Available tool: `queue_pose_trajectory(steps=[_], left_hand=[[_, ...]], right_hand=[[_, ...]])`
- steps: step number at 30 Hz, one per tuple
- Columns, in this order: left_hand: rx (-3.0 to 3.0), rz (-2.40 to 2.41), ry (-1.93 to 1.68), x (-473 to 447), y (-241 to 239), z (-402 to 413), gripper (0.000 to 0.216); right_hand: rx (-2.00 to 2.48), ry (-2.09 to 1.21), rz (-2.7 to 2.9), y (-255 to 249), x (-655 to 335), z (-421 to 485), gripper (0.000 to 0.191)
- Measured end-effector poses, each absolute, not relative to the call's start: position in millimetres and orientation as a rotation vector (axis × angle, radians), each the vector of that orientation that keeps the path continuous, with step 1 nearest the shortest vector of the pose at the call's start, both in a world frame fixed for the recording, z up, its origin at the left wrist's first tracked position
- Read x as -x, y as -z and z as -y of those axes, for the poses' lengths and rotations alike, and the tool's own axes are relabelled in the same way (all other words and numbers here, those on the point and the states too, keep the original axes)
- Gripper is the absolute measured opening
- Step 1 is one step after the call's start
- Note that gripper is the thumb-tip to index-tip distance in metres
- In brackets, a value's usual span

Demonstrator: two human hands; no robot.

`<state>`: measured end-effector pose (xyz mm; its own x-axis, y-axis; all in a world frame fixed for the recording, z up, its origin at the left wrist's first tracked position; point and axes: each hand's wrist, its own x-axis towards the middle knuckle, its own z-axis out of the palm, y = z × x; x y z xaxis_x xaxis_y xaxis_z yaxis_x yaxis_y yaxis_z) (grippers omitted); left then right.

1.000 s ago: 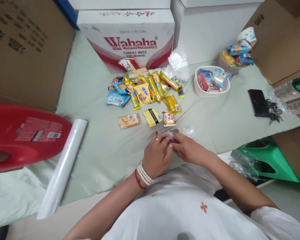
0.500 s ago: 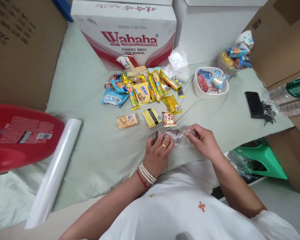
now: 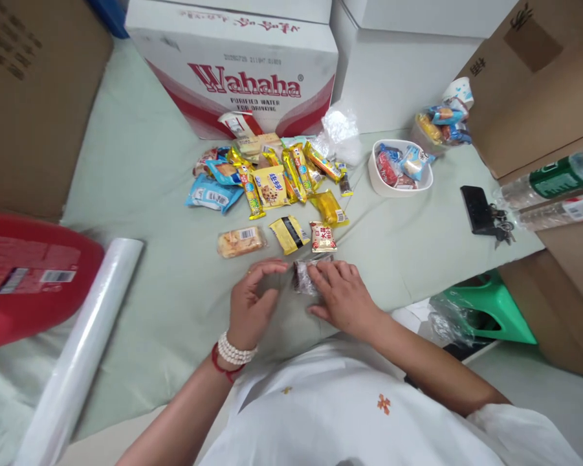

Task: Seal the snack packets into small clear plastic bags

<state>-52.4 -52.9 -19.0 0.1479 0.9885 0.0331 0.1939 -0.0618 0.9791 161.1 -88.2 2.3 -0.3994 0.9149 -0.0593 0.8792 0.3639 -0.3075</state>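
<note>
Dark wrapped bundle (image 3: 301,278), one, two hands (image 3: 347,299)

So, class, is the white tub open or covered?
Open: no lid covers the white tub, and a red packet and light-blue packet show inside.

Left of the hands (image 3: 347,301) lie a white roll (image 3: 80,343) and a red container (image 3: 33,310), a Wahaha carton (image 3: 245,71) stands beyond the hands, and keys (image 3: 503,230), a black case (image 3: 476,210) and clear bottles (image 3: 548,181) lie to their right.
</note>
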Motion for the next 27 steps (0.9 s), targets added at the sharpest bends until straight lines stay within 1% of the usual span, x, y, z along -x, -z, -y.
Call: queue_pose_trajectory(steps=[3,4,7,8,10,12,14,16,19,20,23,25,27], left_hand=[[-1.406,-1.263,-1.083,51,21,55,0.032],[-1.389,-1.265,-1.087,50,21,56,0.029],[-1.347,-1.291,-1.072,47,18,58,0.023],[-1.331,-1.287,-1.06,45,16,58,0.027],[-1.265,-1.211,-1.019,40,11,58,0.043],[-1.164,-1.072,-0.942,32,6,57,0.055],[-1.069,-0.992,-0.875,22,5,56,0.055],[-1.01,-1.012,-0.867,12,6,56,0.05],[-0.982,-1.085,-0.892,-1,11,59,0.048],[-0.987,-1.079,-0.887,-4,12,61,0.047],[-1.022,-0.973,-0.838,-6,11,64,0.049],[-1.086,-0.929,-0.788,0,7,65,0.048],[-1.153,-0.969,-0.746,11,3,67,0.043]], right_hand=[[1.708,-0.379,2.462,8,-160,88,0.05],[1.714,-0.378,2.439,9,-161,86,0.046],[1.689,-0.476,2.266,1,-168,77,0.042],[1.651,-0.56,2.172,-4,-172,73,0.04],[1.498,-0.82,1.98,-15,-179,68,0.036],[1.303,-1.117,1.817,-22,-183,66,0.038],[1.214,-1.312,1.641,-20,-182,67,0.043],[1.257,-1.352,1.453,-10,-176,73,0.05],[1.423,-1.192,1.383,10,-165,90,0.066],[1.483,-1.103,1.432,15,-163,96,0.067],[1.58,-0.876,1.592,20,-171,105,0.06],[1.627,-0.752,1.626,11,-197,96,0.057],[1.766,-0.51,1.586,-7,-242,71,0.058]])
